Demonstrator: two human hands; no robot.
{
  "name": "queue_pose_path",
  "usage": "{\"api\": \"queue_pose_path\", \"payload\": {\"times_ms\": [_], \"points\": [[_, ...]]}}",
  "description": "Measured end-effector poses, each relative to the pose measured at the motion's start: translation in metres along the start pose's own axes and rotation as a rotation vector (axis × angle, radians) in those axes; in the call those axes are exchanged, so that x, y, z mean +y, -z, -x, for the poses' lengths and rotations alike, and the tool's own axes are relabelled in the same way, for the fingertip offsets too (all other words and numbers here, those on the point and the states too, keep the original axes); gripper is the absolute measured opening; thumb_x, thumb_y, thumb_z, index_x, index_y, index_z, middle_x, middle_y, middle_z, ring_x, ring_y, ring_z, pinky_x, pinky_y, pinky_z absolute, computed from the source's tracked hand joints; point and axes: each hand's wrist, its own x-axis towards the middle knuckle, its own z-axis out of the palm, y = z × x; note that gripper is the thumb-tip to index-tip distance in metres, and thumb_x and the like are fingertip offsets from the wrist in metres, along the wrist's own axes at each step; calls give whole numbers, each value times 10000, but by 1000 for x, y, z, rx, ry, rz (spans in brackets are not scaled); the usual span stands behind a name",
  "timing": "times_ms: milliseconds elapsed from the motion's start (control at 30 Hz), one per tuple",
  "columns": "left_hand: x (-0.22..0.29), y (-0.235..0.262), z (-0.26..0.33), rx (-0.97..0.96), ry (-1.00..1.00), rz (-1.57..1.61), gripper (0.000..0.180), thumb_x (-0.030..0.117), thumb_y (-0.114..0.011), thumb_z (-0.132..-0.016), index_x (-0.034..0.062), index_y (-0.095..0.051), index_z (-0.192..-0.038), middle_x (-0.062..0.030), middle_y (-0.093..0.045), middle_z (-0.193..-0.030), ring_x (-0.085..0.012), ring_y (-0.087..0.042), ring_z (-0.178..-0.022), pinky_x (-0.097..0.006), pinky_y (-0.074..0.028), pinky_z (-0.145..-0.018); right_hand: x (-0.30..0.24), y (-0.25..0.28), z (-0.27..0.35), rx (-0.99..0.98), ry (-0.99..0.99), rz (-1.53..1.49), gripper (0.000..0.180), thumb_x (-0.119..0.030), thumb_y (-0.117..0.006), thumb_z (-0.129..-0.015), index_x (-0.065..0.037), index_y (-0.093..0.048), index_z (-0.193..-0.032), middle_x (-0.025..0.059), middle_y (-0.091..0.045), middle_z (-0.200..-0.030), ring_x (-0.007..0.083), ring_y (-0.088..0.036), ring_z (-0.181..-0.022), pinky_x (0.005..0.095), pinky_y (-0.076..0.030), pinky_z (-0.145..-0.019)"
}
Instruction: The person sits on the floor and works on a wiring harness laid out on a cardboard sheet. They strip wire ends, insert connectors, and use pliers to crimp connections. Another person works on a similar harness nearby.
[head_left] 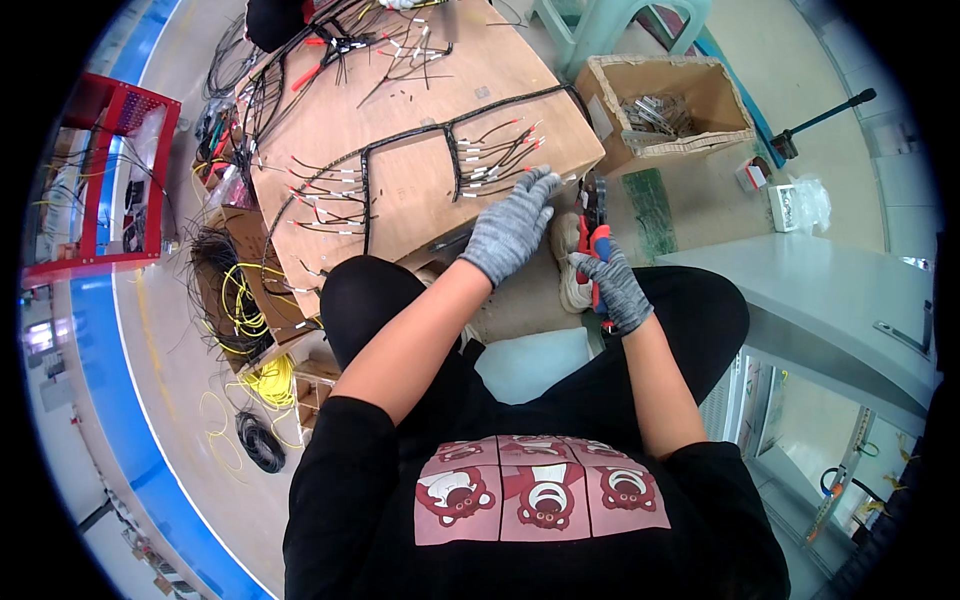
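My left hand point(507, 232), in a grey knit glove, reaches over the near edge of the wooden work surface point(400, 205). Its fingers stretch forward and no held object shows. My right hand point(617, 290), gloved the same way, is closed around crimping pliers point(600, 240) with red and blue handles. Their dark head points away from me, beside the surface's right corner. Just beyond my left hand lies a black wiring harness point(408, 134), its branches fanning into thin wires with white labels and red tips. The ends nearest my left fingers are partly hidden.
A cardboard box point(690, 133) of metal parts stands right of the work surface, near a pale green stool point(590, 30). More cables and red-handled pliers point(307, 77) lie at the far left. Yellow cable point(272, 383) is coiled at left. A grey metal cabinet point(840, 290) stands at right.
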Motion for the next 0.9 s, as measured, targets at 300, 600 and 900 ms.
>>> {"api": "queue_pose_path", "payload": {"times_ms": [300,600,900], "points": [[-9,-4,-8,76,86,27,259,268,-554,-876,76,-603,-1043,-139,-605,-1039,-302,-570,-990,-377,-456,-849,4,-9,-2,-24,-105,51,712,-16,-676,-765,-70,-295,-1364,50,-578,-1011,139,-560,-892,257,-446,-804],[-23,-3,-1,225,83,429,167,163,-566,-858,16,-618,-918,-182,-629,-872,-334,-601,-832,-377,-480,-746,12,-18,-6,-98,33,71,557,-44,-690,-761,-58,-404,-1240,35,-587,-981,118,-555,-855,244,-457,-733],[-25,1,6,168,126,316,226,226,-563,-873,24,-616,-960,-177,-629,-902,-326,-605,-845,-380,-479,-755,9,-28,-3,-169,0,120,494,-79,-672,-763,-33,-487,-1218,38,-588,-1013,136,-542,-925,263,-435,-826]]}}
